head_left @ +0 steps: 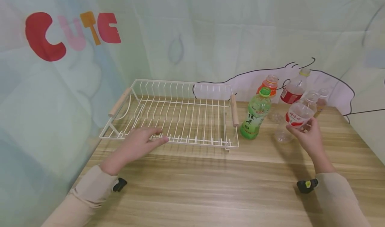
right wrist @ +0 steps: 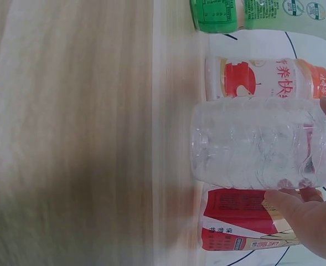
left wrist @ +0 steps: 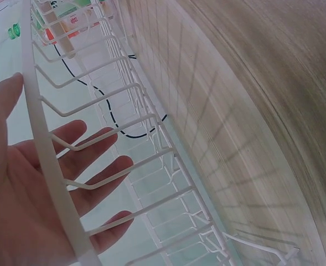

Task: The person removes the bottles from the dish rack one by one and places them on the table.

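My right hand (head_left: 311, 138) grips the lower part of a clear plastic bottle (head_left: 296, 115) with a red-and-white label. The right wrist view shows its transparent base (right wrist: 229, 144) between thumb and fingers; I cannot tell whether it touches the table. My left hand (head_left: 139, 142) is at the front left of a white wire dish rack (head_left: 207, 143). In the left wrist view its spread fingers (left wrist: 107, 180) lie behind the rack's wires, and the thumb is close to the rail, contact unclear. A green bottle (head_left: 255, 115) stands between the rack and my right hand.
Behind the held bottle stand an orange-labelled bottle (head_left: 269, 86), a red-labelled bottle (head_left: 294, 90) and a smaller bottle (head_left: 322, 101), partly hidden. The rack has wooden handles (head_left: 234, 110) at both ends. Printed cloth (head_left: 210, 46) hangs behind the wooden table (head_left: 210, 187).
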`<state>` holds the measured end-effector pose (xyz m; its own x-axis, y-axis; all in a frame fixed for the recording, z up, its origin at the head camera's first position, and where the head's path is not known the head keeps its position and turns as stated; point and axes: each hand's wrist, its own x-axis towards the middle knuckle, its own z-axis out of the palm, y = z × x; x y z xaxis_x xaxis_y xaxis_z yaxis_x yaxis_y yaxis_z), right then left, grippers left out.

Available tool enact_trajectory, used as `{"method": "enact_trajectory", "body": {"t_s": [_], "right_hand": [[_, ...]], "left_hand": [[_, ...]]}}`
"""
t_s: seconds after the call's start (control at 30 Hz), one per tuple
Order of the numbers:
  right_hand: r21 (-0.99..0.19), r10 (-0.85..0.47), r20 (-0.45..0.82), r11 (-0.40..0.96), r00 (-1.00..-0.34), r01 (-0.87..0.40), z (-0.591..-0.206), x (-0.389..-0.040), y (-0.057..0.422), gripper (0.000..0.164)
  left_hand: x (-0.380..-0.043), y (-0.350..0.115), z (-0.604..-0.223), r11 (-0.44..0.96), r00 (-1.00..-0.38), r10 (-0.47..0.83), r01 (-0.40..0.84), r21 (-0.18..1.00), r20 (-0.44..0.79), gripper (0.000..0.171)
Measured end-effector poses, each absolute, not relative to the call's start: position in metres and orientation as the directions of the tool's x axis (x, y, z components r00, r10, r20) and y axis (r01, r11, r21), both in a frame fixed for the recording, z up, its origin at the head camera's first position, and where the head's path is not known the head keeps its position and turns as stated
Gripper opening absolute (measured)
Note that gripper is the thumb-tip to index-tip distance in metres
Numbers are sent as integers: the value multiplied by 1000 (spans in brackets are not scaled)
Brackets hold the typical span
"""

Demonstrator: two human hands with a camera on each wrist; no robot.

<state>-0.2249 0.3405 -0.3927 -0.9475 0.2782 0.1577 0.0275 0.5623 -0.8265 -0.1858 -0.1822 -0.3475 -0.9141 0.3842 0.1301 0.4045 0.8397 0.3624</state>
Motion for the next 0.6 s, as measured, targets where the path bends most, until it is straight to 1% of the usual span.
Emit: {"method": "enact_trajectory", "body": {"t_s": [0.37, 0.6], "right_hand": [[-827, 269, 131, 560, -954, 45, -392, -225, 342, 83], [-868, 315, 183, 497, -931, -3, -380, -219, 346, 78]], "left_hand": [[-187, -184, -348, 842, -915, 384, 402, 360, 123, 58], [-188, -184, -348, 840, -912, 394, 407, 359, 111, 58]]}}
